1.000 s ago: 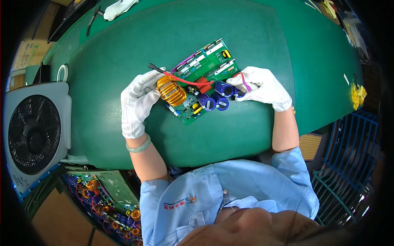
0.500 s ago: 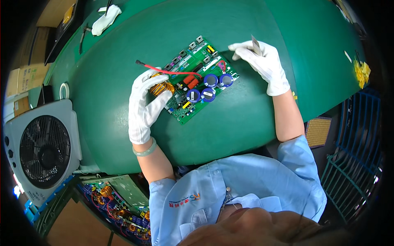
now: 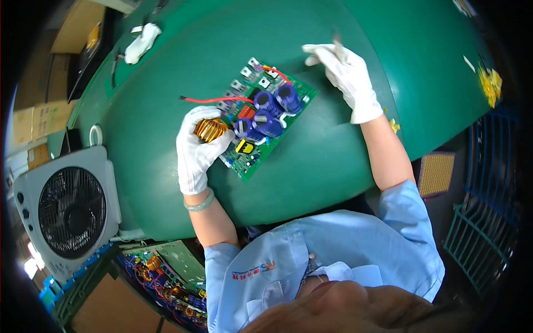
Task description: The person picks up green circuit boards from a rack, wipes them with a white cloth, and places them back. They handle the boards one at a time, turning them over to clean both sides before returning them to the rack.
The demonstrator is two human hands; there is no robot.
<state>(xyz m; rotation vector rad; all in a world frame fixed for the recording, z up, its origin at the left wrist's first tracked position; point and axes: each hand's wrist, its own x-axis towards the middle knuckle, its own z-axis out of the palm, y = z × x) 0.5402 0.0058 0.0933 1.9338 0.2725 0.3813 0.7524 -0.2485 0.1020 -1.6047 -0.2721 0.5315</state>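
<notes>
Left hand: my white-gloved left hand [image 3: 195, 150] closes thumb and fingers round the copper-coloured wire-wound ring coil [image 3: 211, 131], at the board's left end.
Circuit board: green rectangular board crowded with parts [image 3: 304, 94], mid-table, slanting from near left to far right; whether it lies flat or is lifted on one side I cannot tell.
Right hand: my white-gloved right hand [image 3: 347, 83], apart from the board, to its far right; my grip is narrow, on a slim grey strip [image 3: 337, 40], too blurred to identify.
Coil risk: with my hold on the coil alone, a twist or lift would probably strain its solder legs.
Capacitors: four dark-blue cylinders [image 3: 267, 104] stand proud at the board's middle; a knock from the strip could bend or scuff them.
Red wire: red insulated lead with dark tip [image 3: 214, 100], its free end reaching left beyond my left fingers; it could snag on the glove and pull its joint.
Metal tabs: upright silver-tabbed parts [image 3: 237, 85] along the far-left edge; loose glove fabric could catch and tilt them.
Table: smooth green work surface [image 3: 322, 172]; the board could skid or swing if pushed from the right, held only at the left.
</notes>
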